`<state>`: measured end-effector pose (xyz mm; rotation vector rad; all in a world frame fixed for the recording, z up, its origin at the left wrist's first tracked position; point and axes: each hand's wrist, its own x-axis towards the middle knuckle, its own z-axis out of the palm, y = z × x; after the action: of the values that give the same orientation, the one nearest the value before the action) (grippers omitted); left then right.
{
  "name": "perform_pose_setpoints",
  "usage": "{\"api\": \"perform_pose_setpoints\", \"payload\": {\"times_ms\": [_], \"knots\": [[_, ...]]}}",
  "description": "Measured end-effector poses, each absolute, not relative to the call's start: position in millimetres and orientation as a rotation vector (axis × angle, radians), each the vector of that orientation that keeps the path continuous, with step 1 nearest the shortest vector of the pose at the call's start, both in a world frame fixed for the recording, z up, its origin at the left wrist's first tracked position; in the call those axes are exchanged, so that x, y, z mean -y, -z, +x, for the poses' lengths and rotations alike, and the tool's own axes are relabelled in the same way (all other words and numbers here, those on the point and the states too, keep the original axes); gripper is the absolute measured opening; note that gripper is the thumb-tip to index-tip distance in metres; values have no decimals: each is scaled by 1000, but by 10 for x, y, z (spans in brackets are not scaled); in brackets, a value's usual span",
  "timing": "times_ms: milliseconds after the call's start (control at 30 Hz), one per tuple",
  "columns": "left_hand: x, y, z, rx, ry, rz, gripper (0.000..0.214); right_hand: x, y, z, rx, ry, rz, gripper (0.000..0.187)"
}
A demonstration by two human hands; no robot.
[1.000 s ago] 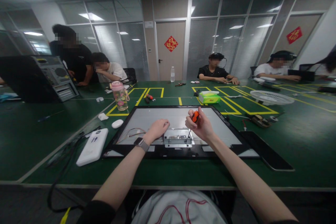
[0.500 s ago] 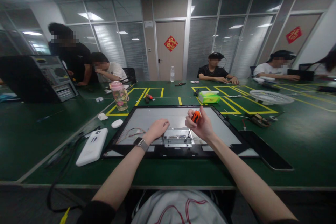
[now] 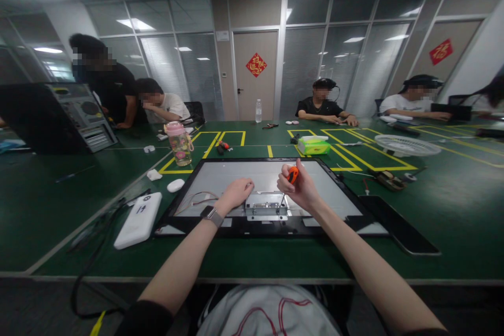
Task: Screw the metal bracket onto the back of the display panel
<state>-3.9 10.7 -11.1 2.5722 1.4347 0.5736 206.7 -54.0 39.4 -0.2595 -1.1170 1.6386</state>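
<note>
A flat display panel (image 3: 212, 178) with a black frame lies in front of me on the green table. On its near middle part sits a silver metal bracket (image 3: 260, 211). My left hand (image 3: 236, 192), with a watch at the wrist, rests over the panel, its fingers curled at the bracket's far left corner; the fingertips are partly hidden. My right hand (image 3: 301, 186) is wrapped round the orange and black handle of a screwdriver (image 3: 292, 174), thumb up. The screwdriver's thin shaft slants down to the bracket's right end. Thin wires (image 3: 200, 198) lie left of the bracket.
Left of the panel are a white power bank (image 3: 138, 220), a white case (image 3: 175, 185) and a pink-lidded bottle (image 3: 179, 144). A black phone-like slab (image 3: 399, 226) lies right. Beyond stands a green tissue pack (image 3: 314, 145). Several people sit or stand around the table.
My right hand and the screwdriver have shifted very slightly left, the hand turning a little. My left hand stays put. The standing person at the left has leaned slightly left.
</note>
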Motion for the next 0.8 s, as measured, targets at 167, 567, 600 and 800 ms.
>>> {"api": "perform_pose_setpoints", "payload": {"times_ms": [167,567,600,800], "knots": [[-105,104,-37,-1428,-561,2573,30,549,-392,2072,1103,-1638,-242,56],[-160,166,-49,-1401,-596,2582,30,541,-403,2063,1124,-1651,-242,56],[-163,169,-48,-1400,-601,2581,29,542,-407,2063,1124,-1655,-241,56],[-156,155,-47,-1418,-584,2584,29,546,-424,2069,1108,-1670,-262,58]]}}
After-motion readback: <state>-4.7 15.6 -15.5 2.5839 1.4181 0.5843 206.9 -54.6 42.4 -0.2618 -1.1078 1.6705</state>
